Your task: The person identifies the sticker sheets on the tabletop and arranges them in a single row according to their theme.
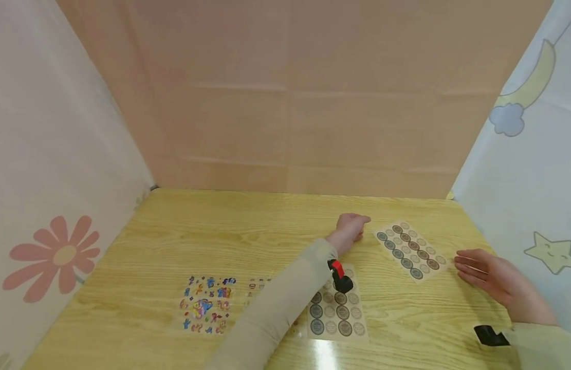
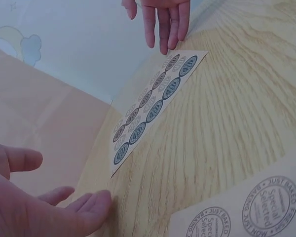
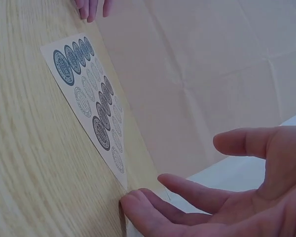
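A sheet of round stickers (image 1: 411, 252) lies slanted on the table between the two hands. Rows of dark blue, brown and pale circles show on it in the right wrist view. Just off its left corner is my left hand (image 1: 351, 229), fingers loosely bent and nothing in its grasp. Beyond the opposite end, my right hand (image 1: 491, 275) hovers with fingers extended and thumb apart, also holding nothing. In the right wrist view the right fingertips (image 3: 135, 200) overlap the sheet's near corner. A second round-sticker sheet (image 1: 357, 329) lies partly hidden under the left forearm.
Further left on the wooden table (image 1: 211, 226) lies a clear sheet of colourful cartoon stickers (image 1: 204, 306). Beside it, another sheet (image 1: 254, 285) is mostly covered by the left sleeve (image 1: 285, 298). A plain beige curtain (image 1: 290, 103) stands behind, with patterned cloth (image 1: 535, 205) at the right.
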Tool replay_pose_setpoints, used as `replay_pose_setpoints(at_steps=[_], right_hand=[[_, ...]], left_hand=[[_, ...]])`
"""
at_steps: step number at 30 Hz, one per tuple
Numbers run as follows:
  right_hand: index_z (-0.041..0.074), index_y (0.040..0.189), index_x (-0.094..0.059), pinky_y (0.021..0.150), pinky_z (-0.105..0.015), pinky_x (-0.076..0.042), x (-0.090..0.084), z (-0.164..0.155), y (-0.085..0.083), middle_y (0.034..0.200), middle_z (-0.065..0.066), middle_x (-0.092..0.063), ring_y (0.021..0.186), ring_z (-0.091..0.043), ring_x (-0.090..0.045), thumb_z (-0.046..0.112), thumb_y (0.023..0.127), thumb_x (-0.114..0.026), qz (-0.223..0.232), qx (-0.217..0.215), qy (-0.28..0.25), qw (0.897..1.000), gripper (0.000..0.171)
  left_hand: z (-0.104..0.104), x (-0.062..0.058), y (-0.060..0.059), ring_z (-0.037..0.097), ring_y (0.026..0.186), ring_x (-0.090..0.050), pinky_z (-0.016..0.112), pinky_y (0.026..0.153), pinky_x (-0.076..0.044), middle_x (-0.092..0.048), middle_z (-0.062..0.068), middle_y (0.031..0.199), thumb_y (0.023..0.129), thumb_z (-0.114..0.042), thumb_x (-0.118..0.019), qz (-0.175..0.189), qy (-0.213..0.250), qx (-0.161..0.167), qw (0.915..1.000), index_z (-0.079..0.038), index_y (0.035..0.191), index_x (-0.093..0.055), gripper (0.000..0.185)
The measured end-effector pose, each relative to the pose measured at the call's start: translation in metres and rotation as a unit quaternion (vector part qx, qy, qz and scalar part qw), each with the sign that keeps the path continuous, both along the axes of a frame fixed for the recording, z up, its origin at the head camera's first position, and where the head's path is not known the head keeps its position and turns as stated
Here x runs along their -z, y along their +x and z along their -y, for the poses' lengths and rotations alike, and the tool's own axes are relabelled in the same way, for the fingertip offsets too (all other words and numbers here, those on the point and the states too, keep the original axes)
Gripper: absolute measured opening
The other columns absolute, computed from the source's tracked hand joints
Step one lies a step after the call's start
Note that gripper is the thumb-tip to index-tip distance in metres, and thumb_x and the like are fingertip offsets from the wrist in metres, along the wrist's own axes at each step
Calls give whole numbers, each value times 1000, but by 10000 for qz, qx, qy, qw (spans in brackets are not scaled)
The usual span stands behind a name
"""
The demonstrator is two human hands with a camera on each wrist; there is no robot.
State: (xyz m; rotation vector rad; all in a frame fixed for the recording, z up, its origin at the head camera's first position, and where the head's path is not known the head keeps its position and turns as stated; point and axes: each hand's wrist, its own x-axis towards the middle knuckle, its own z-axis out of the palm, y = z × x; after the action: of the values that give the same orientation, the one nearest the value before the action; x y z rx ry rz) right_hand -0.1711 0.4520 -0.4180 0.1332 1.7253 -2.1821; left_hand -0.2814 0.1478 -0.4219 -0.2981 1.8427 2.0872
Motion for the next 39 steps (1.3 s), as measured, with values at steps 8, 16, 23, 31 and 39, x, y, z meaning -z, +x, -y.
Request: replay_pose_setpoints(at_steps=[8,16,23,31,39], right_hand=[[11,100,-63,89,-40,-53,-1,-5,-6,104,-12,-67,97,-26,-66,16,106,-31,370,21,-981,9945,32],[10,101,-65,89,-39,-53,2,-5,-8,104,-12,-67,98,-25,-66,17,106,-30,354,-90,-1111,9931,36],[10,101,-67,89,-37,-53,2,-3,-8,105,-11,-67,98,-23,-65,18,106,-29,338,-147,-1022,9941,39],[11,101,-69,87,-34,-54,1,-1,-11,105,-7,-67,97,-18,-65,20,106,-32,306,-168,-600,9976,39],[14,101,-65,86,-32,-54,1,5,-10,103,-3,-67,96,-15,-65,18,106,-34,163,-136,-8,9998,32]], left_hand=[[3,4,-4,34,105,-58,44,91,-51,-58,24,116,92,-24,-63,342,694,721,9944,1,127,-54,44],[2,8,-7,34,102,-60,43,93,-50,-59,23,112,93,-25,-63,385,754,970,9917,3,125,-56,43],[1,8,-6,31,98,-61,38,90,-52,-59,21,104,88,-11,-69,526,862,665,9927,5,115,-58,33],[-6,7,-4,31,95,-64,35,84,-55,-59,13,90,83,10,-67,516,708,253,9958,11,101,-61,19],[-8,7,-1,32,93,-67,33,80,-57,-63,15,83,82,16,-61,403,457,285,9977,12,89,-65,9]])
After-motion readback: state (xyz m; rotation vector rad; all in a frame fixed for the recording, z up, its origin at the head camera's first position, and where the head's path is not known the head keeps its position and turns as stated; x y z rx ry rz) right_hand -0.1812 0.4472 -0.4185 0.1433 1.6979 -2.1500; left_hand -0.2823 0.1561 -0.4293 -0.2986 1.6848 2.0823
